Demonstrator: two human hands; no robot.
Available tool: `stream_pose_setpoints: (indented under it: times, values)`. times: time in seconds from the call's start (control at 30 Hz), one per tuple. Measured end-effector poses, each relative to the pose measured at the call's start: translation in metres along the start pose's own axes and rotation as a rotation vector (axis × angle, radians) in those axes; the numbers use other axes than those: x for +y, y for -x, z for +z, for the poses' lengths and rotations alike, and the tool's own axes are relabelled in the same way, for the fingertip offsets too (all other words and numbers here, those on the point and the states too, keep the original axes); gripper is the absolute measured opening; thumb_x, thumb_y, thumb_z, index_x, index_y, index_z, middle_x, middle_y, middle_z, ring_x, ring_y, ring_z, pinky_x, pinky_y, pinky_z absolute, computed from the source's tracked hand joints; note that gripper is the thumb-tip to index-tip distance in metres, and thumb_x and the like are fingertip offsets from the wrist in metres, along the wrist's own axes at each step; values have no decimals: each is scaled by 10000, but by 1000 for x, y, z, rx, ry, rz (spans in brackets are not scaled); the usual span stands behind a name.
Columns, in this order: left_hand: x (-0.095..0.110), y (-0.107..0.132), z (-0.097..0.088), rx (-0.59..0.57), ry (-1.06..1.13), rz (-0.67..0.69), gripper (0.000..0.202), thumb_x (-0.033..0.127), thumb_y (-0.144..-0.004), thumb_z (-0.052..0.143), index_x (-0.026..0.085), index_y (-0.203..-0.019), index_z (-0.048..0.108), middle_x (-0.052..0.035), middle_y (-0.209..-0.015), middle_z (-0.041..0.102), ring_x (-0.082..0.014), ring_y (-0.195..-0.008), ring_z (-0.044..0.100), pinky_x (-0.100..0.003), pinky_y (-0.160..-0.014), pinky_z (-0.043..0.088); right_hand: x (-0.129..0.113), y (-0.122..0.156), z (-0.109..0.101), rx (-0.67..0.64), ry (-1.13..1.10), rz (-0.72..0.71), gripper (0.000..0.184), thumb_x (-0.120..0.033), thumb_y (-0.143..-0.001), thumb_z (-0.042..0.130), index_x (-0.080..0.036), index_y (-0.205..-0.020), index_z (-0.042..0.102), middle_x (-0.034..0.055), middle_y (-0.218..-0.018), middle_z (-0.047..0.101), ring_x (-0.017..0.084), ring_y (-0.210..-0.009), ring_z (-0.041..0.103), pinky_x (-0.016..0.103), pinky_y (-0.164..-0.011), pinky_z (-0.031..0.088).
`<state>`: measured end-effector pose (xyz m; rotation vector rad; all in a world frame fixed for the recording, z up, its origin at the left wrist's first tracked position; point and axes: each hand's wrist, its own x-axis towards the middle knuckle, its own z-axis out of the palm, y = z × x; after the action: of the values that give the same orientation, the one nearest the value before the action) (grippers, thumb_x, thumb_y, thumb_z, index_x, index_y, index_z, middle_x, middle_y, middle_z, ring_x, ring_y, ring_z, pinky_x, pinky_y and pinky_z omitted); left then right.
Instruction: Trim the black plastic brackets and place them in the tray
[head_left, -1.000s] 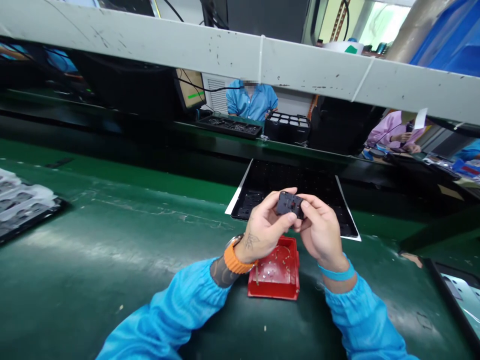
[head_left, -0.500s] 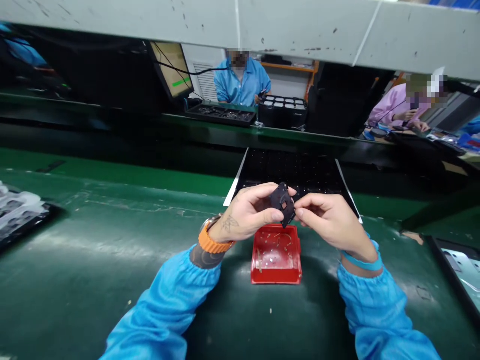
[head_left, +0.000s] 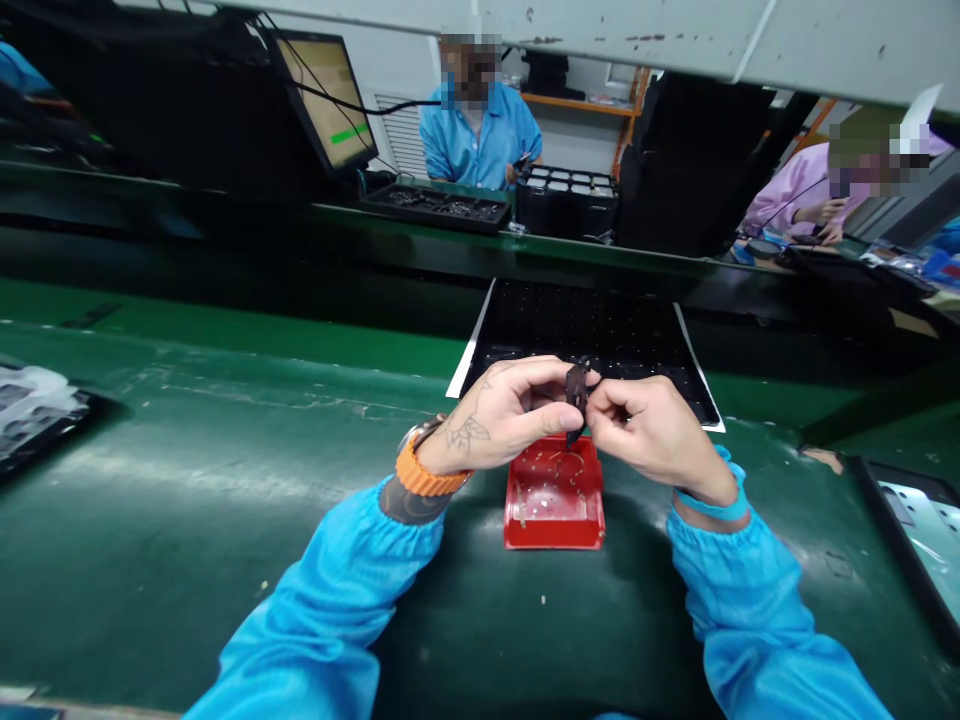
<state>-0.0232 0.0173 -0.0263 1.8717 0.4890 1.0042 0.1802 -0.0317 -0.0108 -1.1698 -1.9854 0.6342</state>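
Observation:
Between thumb and fingers, my left hand (head_left: 510, 415) grips a small black plastic part (head_left: 577, 395), now turned nearly edge-on to me. The fingers of my right hand (head_left: 656, 430) are pinched together against the part's right side; whatever lies between their tips is too small or hidden to name. Just below both hands sits a red plastic bin (head_left: 555, 535) with tiny pale scraps inside. Behind them lies a black compartment tray (head_left: 577, 320) on a white sheet.
A black tray with clear plastic pieces (head_left: 37, 400) lies at the far left. At the right is a black tray with pale flat sheets (head_left: 926, 535). Across the bench are a monitor (head_left: 326, 100), a black box (head_left: 566, 205) and two people. A grey beam (head_left: 630, 30) crosses overhead.
The black part has turned from showing its face to nearly edge-on. My right fingers have curled in more tightly beside it. The view has tilted slightly downward.

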Motion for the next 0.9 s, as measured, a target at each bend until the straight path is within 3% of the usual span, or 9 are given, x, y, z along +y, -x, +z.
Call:
stream_pose_setpoints:
  times: [0.13, 0.23, 0.37, 0.53, 0.73, 0.9]
  values:
    - [1, 0, 1, 26, 145, -51, 475, 556, -844, 820, 131, -1056, 807, -90, -908, 767, -197, -795, 705, -280, -731, 594, -1, 1, 2, 36, 16, -11, 176, -170, -804, 547, -198, -630, 538, -61, -526, 449, 76, -488, 347, 235, -493, 281]
    - [0, 0, 1, 60, 255, -74, 465, 526, -820, 855, 132, -1063, 807, -106, -965, 798, -219, -854, 742, -303, -792, 626, -1, 2, 1, 51, -13, 2, 196, -199, -873, 558, -193, -679, 585, -49, -553, 522, 82, -494, 407, 234, -495, 309]
    - [-3, 0, 1, 61, 352, -76, 505, 535, -820, 857, 123, -1107, 801, -124, -998, 807, -224, -864, 761, -298, -778, 635, 1, 4, -4, -36, -130, 64, 194, -247, -960, 564, -184, -818, 680, -4, -683, 693, 112, -557, 566, 237, -546, 423]
    - [-6, 0, 5, 38, 436, -44, 482, 498, -825, 867, 137, -1138, 798, -104, -970, 799, -180, -812, 749, -254, -743, 626, 1, 7, -9, -82, -209, 107, 191, -254, -966, 585, -183, -836, 705, 17, -720, 730, 135, -598, 644, 254, -590, 498]
    - [-4, -1, 5, 31, 412, -33, 478, 533, -816, 860, 140, -1083, 808, -85, -894, 774, -196, -807, 743, -284, -766, 638, -3, 6, -12, -91, -149, 68, 217, -253, -965, 574, -187, -806, 707, -1, -678, 710, 118, -561, 613, 244, -572, 457]
    - [-1, 1, 5, 41, 348, -42, 441, 505, -807, 875, 146, -1054, 805, -80, -903, 774, -193, -812, 736, -286, -784, 635, -5, 5, -9, -24, -15, -14, 211, -211, -919, 567, -192, -733, 665, -27, -603, 630, 96, -514, 511, 238, -537, 371]
